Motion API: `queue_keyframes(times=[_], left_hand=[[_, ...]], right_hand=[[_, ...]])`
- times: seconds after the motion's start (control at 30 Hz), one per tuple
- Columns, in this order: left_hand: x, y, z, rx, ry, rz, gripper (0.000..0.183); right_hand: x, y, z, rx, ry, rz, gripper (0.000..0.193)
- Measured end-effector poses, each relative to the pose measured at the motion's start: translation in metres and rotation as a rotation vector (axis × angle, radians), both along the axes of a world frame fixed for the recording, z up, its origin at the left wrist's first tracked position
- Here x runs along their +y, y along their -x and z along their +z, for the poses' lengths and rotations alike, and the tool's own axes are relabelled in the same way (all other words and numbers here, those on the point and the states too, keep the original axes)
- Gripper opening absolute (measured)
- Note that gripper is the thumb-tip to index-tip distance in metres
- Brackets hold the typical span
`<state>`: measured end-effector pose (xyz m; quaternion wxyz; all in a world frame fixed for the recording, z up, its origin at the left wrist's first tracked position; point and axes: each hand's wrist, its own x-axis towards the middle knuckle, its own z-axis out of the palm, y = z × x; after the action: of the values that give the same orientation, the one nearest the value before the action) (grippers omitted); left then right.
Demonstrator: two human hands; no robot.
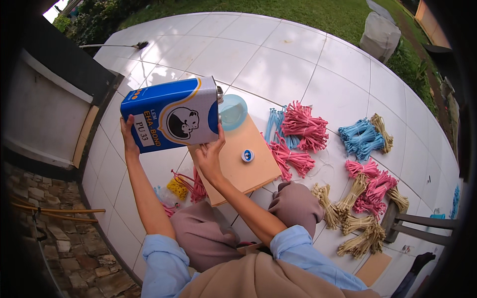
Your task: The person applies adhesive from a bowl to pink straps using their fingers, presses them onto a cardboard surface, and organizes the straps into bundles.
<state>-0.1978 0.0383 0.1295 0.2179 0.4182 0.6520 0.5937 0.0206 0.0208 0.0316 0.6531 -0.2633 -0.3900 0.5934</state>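
Observation:
A large rectangular glue can [171, 111], blue and white with an animal picture, lies tipped on its side in the air between my hands. My left hand [130, 140] grips its base end, thumb on the front face. Near the spout end, my right hand [210, 158] holds the lower edge from beneath, its fingers partly hidden by the can. The metal spout [219, 94] points right, over a translucent blue bowl [234, 110] at the far end of a tan board [238, 174]. I cannot make out any liquid flowing. A small round blue-and-white cap [247, 155] rests on the board.
Tied bundles of pink strands [304, 126], blue strands [360, 138] and beige strands [362, 236] lie on white tiles to the right. A bag of yellow pieces [178, 188] sits by my left knee. Dark chair legs [420, 221] stand at right; a wall [54, 109] borders the left.

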Motion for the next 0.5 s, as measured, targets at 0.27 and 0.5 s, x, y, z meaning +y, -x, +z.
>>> queue_keyframes(times=[0.27, 0.5], left_hand=[[-0.008, 0.006, -0.033, -0.307, -0.046, -0.046, 0.079], [-0.055, -0.024, -0.075, -0.632, -0.218, 0.052, 0.074]], right_hand=[[0.015, -0.019, 0.015, -0.176, -0.033, -0.008, 0.08], [0.019, -0.03, 0.044, -0.628, -0.284, -0.14, 0.069]])
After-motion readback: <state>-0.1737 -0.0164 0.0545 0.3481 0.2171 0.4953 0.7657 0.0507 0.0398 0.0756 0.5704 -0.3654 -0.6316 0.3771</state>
